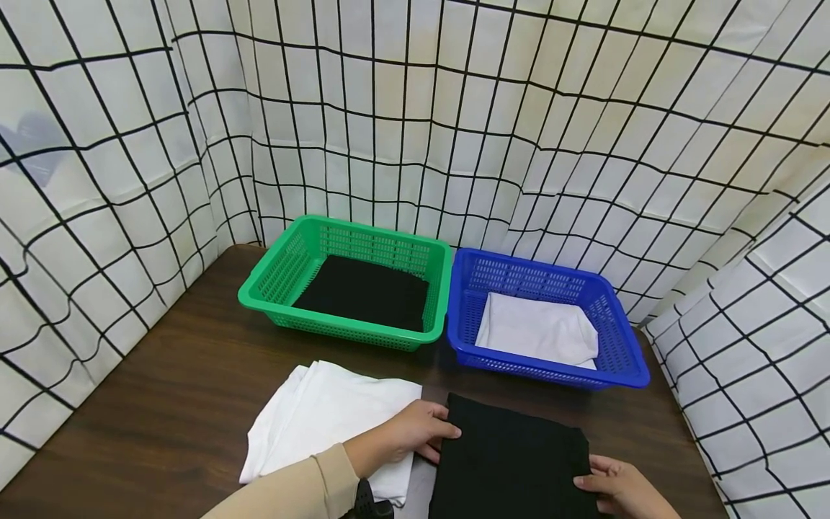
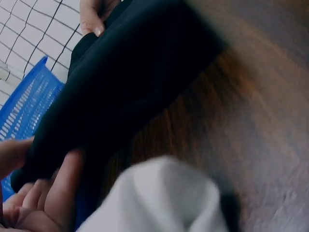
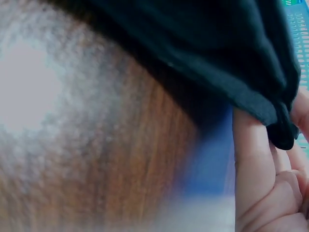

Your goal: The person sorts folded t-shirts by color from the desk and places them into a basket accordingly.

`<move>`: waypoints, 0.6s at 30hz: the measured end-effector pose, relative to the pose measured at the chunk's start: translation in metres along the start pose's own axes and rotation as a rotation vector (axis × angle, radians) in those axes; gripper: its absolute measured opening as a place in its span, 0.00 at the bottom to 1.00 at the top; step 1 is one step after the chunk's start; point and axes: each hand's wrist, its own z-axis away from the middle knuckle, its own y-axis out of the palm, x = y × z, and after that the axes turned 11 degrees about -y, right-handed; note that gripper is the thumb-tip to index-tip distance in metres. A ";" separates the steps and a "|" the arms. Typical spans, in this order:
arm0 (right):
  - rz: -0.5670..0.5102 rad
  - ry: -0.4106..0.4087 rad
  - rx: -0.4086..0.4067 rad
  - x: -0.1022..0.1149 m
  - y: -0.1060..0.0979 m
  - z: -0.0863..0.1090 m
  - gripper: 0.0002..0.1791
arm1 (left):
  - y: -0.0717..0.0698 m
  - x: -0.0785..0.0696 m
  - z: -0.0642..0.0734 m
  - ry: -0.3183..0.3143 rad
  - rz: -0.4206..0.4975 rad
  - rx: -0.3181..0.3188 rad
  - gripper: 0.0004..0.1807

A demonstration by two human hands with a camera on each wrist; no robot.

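A folded black cloth [image 1: 512, 461], perhaps a garment, is held up between both hands at the front of the table. The left hand [image 1: 418, 430] pinches its left edge, thumb on the near face and fingers behind. At the opposite edge the right hand [image 1: 619, 484] pinches the cloth the same way. The left wrist view shows the left hand [image 2: 48, 193] gripping one edge, the cloth raised off the wood. In the right wrist view, the fingers of the right hand [image 3: 265, 174] hold a bunched corner. A folded white cloth [image 1: 331, 411] lies beside the left forearm.
A green basket [image 1: 344, 334] at the back holds folded black cloth [image 1: 369, 288]. Touching or nearly touching it on the right, a blue basket [image 1: 551, 375] holds folded white cloth [image 1: 538, 324]. Grid-patterned curtains [image 1: 415, 108] enclose the brown wooden table [image 1: 162, 404].
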 end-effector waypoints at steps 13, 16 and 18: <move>-0.128 -0.059 0.060 0.001 -0.004 0.004 0.29 | 0.006 0.000 0.000 -0.014 0.070 -0.038 0.10; -0.064 -0.053 0.019 0.001 -0.004 0.003 0.33 | 0.008 -0.003 0.001 -0.020 0.084 -0.046 0.11; -0.011 -0.030 -0.034 0.002 -0.003 0.001 0.38 | 0.009 -0.005 0.001 -0.021 0.089 -0.054 0.12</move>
